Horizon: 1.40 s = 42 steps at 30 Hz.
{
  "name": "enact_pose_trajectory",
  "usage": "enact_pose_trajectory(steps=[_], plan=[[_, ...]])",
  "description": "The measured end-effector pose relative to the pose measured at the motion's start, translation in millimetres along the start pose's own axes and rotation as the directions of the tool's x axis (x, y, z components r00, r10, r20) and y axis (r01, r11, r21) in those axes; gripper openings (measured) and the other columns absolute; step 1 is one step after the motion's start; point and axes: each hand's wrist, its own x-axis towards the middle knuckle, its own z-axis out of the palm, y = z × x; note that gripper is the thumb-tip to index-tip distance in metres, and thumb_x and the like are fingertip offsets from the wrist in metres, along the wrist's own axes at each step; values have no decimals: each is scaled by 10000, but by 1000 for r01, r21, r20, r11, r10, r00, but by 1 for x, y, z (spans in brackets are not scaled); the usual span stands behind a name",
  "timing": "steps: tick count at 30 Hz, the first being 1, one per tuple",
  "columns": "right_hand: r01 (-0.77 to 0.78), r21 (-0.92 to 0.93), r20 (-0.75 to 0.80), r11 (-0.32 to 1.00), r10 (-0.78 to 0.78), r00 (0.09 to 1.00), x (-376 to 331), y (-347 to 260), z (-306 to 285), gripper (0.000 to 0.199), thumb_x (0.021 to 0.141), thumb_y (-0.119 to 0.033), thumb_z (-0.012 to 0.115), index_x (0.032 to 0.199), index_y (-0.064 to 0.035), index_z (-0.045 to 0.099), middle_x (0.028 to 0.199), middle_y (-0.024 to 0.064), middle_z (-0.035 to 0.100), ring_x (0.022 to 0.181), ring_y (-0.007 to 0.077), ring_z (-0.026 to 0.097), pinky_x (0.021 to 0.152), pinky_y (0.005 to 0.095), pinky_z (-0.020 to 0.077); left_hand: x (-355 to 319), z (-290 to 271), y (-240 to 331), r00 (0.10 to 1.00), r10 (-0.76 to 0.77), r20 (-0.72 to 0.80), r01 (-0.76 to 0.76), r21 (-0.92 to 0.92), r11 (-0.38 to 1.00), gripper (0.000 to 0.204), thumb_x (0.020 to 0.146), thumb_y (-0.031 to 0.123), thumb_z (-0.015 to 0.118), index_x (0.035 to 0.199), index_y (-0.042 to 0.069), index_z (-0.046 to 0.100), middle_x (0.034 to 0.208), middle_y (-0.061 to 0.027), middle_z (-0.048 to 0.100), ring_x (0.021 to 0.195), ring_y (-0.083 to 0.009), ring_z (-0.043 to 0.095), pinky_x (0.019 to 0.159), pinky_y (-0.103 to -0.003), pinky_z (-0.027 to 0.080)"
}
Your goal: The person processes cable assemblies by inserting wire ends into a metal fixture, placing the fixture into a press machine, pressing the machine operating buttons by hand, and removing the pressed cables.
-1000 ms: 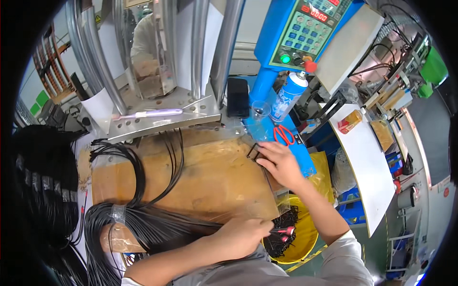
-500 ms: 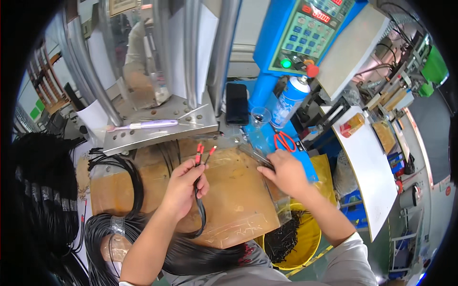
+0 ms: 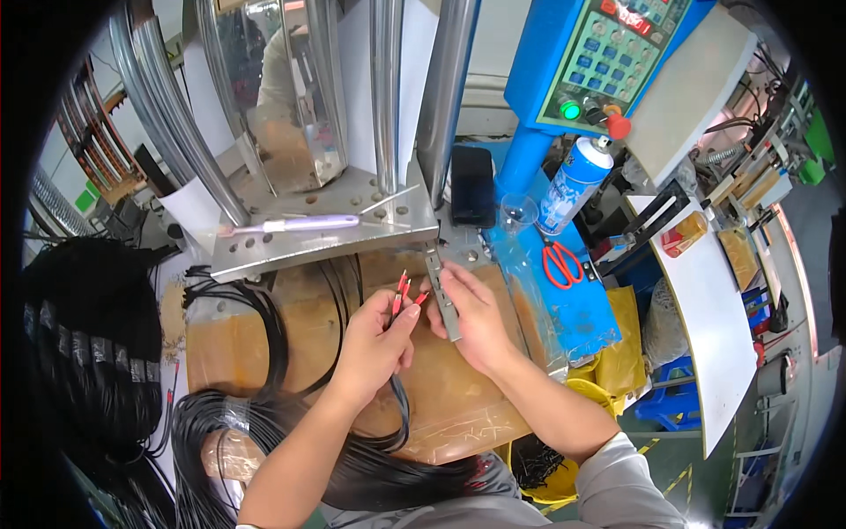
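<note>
My left hand is closed around a few black cables, and their red-sleeved ends stick up past the thumb and fingers. The cables hang down behind that hand in a loop over the brown work board. In my right hand is a narrow metal bar with small notches or holes along its face, gripped between thumb and fingers and tilted. The bar is close to the red cable ends; whether they touch I cannot tell. A thick bundle of black cables lies across my lap.
Beyond the board stands a metal press plate with a lilac-handled tool. On the right are red-handled scissors, a spray can, a plastic cup and a blue control panel. Coiled cables are at the left.
My right hand has brought the metal bar from the board's right side leftward to the cable ends. My left hand keeps its hold on the cables. The whole view has shifted somewhat.
</note>
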Motion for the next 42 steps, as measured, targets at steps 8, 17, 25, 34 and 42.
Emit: enact_pose_trajectory(steps=[8, 17, 25, 34, 42], plan=[[-72, -24, 17, 997, 72, 997, -5, 2, 3, 446, 1087, -205, 496, 1492, -19, 480, 1056, 66, 696, 567, 97, 544, 452, 231, 370, -2, -2, 0, 999, -34, 27, 31, 108, 994, 199, 1052, 180, 569, 959, 10, 612, 637, -10, 557, 506, -97, 530, 469, -239, 381], [-110, -156, 71, 982, 122, 990, -10, 0, 4, 439, 1084, -207, 526, 1489, -38, 513, 974, 62, 702, 570, 79, 563, 444, 224, 388, -7, -7, 10, 972, -202, 118, 206, -26, 978, 187, 1021, 179, 605, 931, 15, 615, 563, 26, 438, 471, -110, 491, 451, -266, 333], [-98, -224, 118, 970, 127, 985, -12, 0, 3, 450, 1095, -241, 507, 1510, -66, 493, 917, 46, 681, 561, 82, 560, 436, 224, 400, -4, -10, 12, 971, -205, 123, 208, -7, 978, 189, 1012, 180, 626, 909, 23, 610, 562, 31, 419, 474, -116, 481, 464, -270, 355], [-152, 31, 203, 988, 143, 969, -9, -4, 2, 477, 1103, -270, 468, 1501, -7, 462, 999, 50, 676, 568, 124, 576, 443, 254, 392, -7, -7, 6, 998, -48, 44, 50, -38, 998, 198, 1090, 214, 512, 994, 45, 477, 651, -14, 526, 484, -107, 532, 435, -246, 381], [-166, -78, 172, 983, 178, 969, -9, -2, 2, 463, 1100, -237, 472, 1497, 1, 464, 1028, 68, 687, 635, 140, 636, 474, 244, 437, -5, -6, 2, 998, -58, -31, 60, 80, 995, 208, 1068, 203, 548, 968, 21, 561, 656, -21, 558, 490, -108, 543, 440, -254, 406]])
